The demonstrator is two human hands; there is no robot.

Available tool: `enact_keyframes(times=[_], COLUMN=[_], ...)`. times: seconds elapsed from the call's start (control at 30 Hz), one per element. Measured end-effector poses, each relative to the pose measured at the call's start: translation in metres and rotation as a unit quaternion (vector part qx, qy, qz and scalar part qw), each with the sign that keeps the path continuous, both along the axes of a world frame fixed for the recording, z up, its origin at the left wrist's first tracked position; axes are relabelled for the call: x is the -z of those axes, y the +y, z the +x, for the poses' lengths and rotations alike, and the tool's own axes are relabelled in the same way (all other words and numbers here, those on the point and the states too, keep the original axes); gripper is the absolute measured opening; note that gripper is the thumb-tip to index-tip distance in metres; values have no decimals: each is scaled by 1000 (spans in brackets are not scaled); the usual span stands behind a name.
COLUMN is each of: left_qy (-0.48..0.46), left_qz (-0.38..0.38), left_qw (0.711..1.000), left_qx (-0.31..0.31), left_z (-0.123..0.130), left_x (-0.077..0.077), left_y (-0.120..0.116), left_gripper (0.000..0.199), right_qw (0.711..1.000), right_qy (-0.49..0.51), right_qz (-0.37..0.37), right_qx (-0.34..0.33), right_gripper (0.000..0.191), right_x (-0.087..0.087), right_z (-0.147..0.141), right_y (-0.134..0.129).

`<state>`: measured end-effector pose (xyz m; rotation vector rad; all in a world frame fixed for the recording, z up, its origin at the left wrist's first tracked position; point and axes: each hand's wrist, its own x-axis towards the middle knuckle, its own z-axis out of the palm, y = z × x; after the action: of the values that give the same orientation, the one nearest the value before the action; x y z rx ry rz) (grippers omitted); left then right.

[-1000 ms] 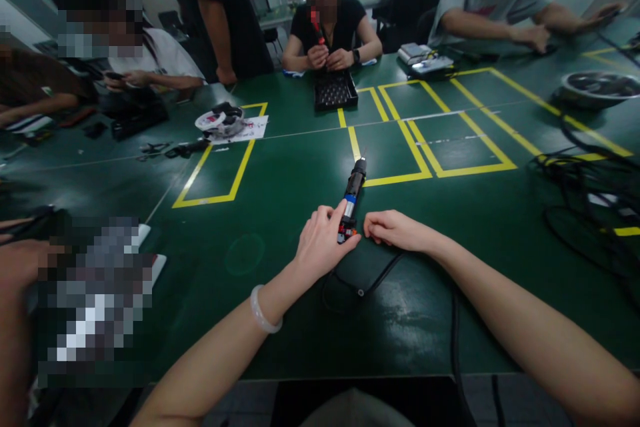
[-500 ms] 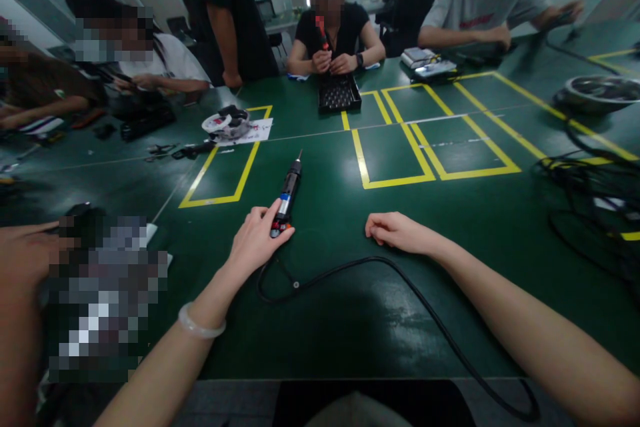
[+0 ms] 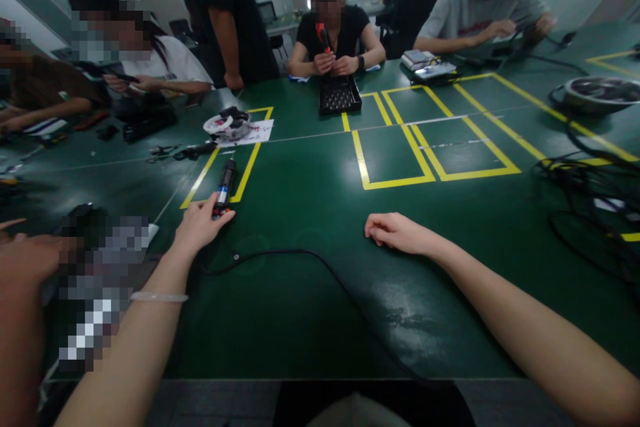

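My left hand point(image 3: 203, 223) grips the rear end of an electric screwdriver point(image 3: 226, 181), dark-bodied with a blue and silver band. Its bit points away from me, and it lies over the front part of the left yellow-taped rectangle point(image 3: 244, 181). From its back a black cable point(image 3: 300, 251) runs across the green table point(image 3: 300, 320) and over the front edge. My right hand point(image 3: 395, 232) rests on the table to the right, fingers curled in, with nothing visible in them.
Behind the screwdriver, a white roll with dark parts point(image 3: 227, 123) sits on a paper sheet. A black tray point(image 3: 340, 95) stands before a co-worker opposite. Tangled black cables point(image 3: 590, 193) lie at right. Another person's hand point(image 3: 35, 257) is close on my left.
My left hand has carried the screwdriver leftward into the taped rectangle, dragging the cable along. My right hand has stayed in place.
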<state>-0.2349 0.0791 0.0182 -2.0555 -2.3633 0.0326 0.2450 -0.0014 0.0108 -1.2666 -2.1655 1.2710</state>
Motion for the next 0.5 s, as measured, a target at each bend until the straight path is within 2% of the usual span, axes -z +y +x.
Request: enact_keyframes(times=[0.17, 0.37, 0.5], left_qy=[19, 66, 58], left_qz=[-15, 42, 49], left_qw=[999, 996, 996], left_qx=[-41, -35, -39], left_z=[-14, 5, 10], left_x=[-2, 4, 5], left_y=[8, 1, 0], left_gripper=[68, 73, 81], right_qw=[1000, 1000, 1000], right_qy=[1, -4, -6], right_qz=[-1, -2, 1], right_qx=[-2, 0, 2], right_gripper=[17, 17, 17], right_x=[2, 2, 1], right_z=[0, -2, -3], right_y=[0, 0, 0])
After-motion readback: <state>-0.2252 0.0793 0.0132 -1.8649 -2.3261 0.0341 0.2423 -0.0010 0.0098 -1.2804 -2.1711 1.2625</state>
